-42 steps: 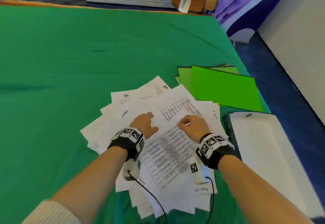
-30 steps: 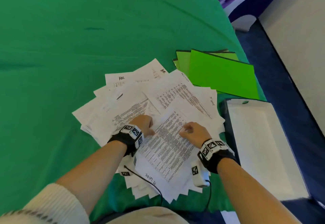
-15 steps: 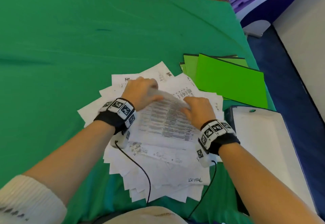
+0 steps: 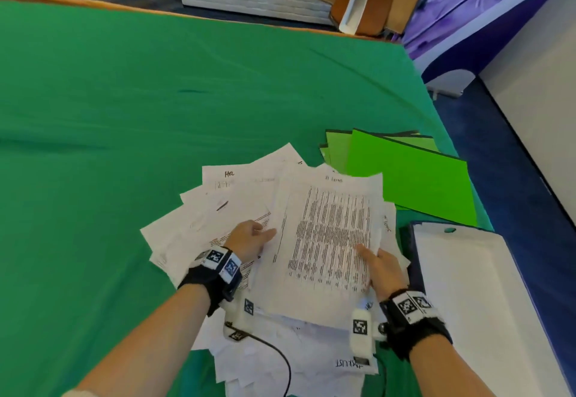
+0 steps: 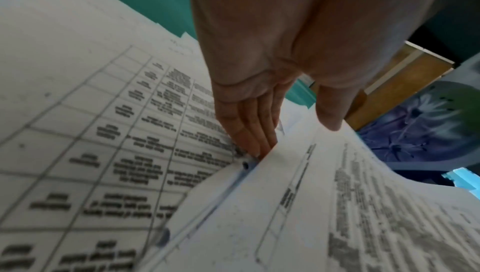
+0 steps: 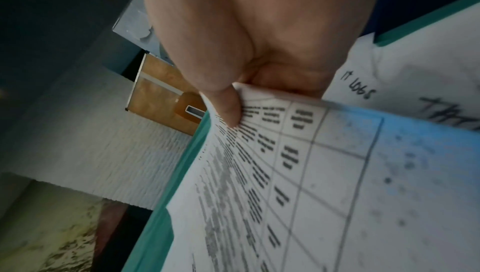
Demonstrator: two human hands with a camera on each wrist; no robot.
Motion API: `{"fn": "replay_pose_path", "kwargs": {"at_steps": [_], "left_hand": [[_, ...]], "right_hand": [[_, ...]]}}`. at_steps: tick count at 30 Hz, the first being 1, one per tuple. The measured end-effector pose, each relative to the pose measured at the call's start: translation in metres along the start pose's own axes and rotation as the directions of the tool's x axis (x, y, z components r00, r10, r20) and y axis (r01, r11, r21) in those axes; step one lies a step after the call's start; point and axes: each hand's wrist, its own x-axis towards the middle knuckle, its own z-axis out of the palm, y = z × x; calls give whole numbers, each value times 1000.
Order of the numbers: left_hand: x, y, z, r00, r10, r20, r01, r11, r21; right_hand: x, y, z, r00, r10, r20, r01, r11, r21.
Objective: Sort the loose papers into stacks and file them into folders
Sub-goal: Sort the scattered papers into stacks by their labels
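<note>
The right grip pinches the printed sheet at 4 o'clock. The left grip pinches its 9 o'clock edge, over the loose papers.

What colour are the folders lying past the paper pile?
The folders are bright lime green, lighter than the green tablecloth; clearest in the head view.

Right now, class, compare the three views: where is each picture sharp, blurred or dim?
Head view: evenly lit; print on the held sheets reads as dark rows. Left wrist view: gridded sheet soft, blurriest nearest the lens. Right wrist view: background dim, print smeared beside the right hand.
</note>
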Motion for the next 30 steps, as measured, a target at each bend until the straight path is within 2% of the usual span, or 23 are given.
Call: {"fn": "replay_pose_path", "kwargs": {"at_steps": [3,6,9,11,13,15,19,21,23,24,27,30], "left_hand": [[2,-2,15,1000,14,7,-14,1000,17],[1,-4,24,997,75,-27,-74,996,40],[2,-2,27,989,85,-123,-73,993,95],[4,-3,27,980,55,-194,-34,993,110],[7,-3,29,967,28,-252,4,992,125],[7,-3,33,965,30,-261,-3,995,104],[10,-1,38,976,78,-203,-74,997,31],[6,0,42,984,100,-147,-98,995,22],[3,-2,45,986,86,-145,-84,996,21],[2,-2,45,982,56,-179,-55,998,11],[1,-7,27,948,4,-319,-22,998,-52],[3,-21,-5,917,-47,-395,23,998,-65]], "right_hand": [[0,10,0,999,47,6,-47,998,-51],[1,11,-8,998,-62,-33,52,966,-252],[9,14,-22,965,-107,-237,-10,896,-444],[16,13,-32,923,-101,-372,-91,881,-464],[20,10,-40,901,-106,-421,-117,874,-471],[21,6,-43,925,-120,-360,-80,866,-493],[21,15,-20,994,-103,-31,73,860,-506],[22,22,-6,987,-77,144,141,847,-513],[22,21,5,966,-86,242,211,802,-559],[24,18,7,972,-106,211,214,773,-597],[39,5,-1,981,-193,-37,117,726,-678],[58,0,-16,981,-165,-105,19,617,-786]]}}
